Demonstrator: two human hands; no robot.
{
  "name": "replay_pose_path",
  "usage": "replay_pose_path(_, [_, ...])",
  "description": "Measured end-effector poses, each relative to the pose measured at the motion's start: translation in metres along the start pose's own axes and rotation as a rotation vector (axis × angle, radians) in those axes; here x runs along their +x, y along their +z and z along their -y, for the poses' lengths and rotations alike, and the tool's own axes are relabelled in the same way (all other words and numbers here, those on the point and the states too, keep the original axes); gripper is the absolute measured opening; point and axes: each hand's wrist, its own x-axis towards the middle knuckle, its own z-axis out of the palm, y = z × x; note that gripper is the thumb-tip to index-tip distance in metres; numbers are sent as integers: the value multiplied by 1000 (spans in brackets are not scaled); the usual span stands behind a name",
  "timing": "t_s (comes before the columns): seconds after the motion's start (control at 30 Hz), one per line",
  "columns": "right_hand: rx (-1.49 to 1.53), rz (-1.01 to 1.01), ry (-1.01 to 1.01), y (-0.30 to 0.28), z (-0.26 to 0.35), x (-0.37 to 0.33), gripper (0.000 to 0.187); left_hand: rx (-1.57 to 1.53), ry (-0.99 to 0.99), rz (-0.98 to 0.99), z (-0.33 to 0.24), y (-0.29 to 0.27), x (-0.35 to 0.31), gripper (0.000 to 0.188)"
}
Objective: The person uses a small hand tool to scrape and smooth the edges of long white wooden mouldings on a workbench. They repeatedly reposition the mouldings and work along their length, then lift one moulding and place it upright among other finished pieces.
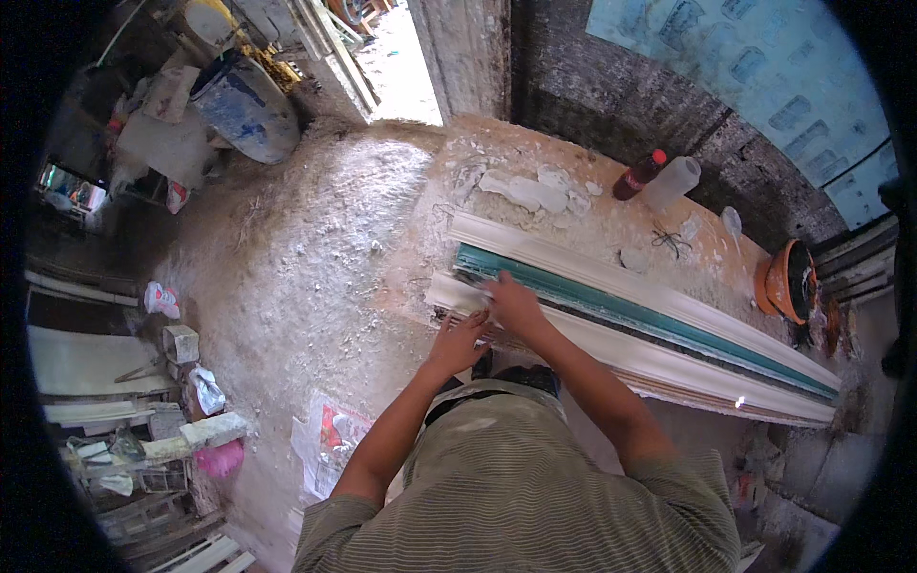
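Long white moulding strips lie on the workbench, a far white moulding (611,277) and a near white moulding (611,346). Between them runs a long green mould (630,291) with a dark, plaster-smeared edge. My left hand (457,344) rests at the left end of the near moulding, its fingers apart on the strip's front edge. Just right of it, my right hand (516,304) is over the same end with its fingers curled. Something dark and pale, blurred, shows at its fingertips; I cannot make out what it is.
On the bench behind stand a red-capped bottle (640,175), a translucent bottle (673,181) and an orange bucket (789,280). White plaster lumps (525,191) lie at its far left. A blue barrel (246,110) stands near the doorway. Paper sheets (330,444) are on the dusty floor.
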Motion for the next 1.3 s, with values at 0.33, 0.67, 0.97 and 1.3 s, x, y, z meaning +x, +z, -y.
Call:
replay_pose_path(0.33, [-134, -73, 91, 14, 41, 17, 24, -53, 16, 19, 7, -1, 3, 46])
replay_pose_path(0.67, [-611, -51, 868, -90, -134, -228, 25, -89, 234, -50, -18, 0, 13, 49])
replay_pose_path(0.97, [-476, -153, 897, -149, -221, -323, 14, -61, 496, 152, -124, 32, 67, 58])
replay_pose_path(1.3, [-488, -268, 1060, -207, -307, -429, 15, 18, 463, 308, -313, 134, 91, 67])
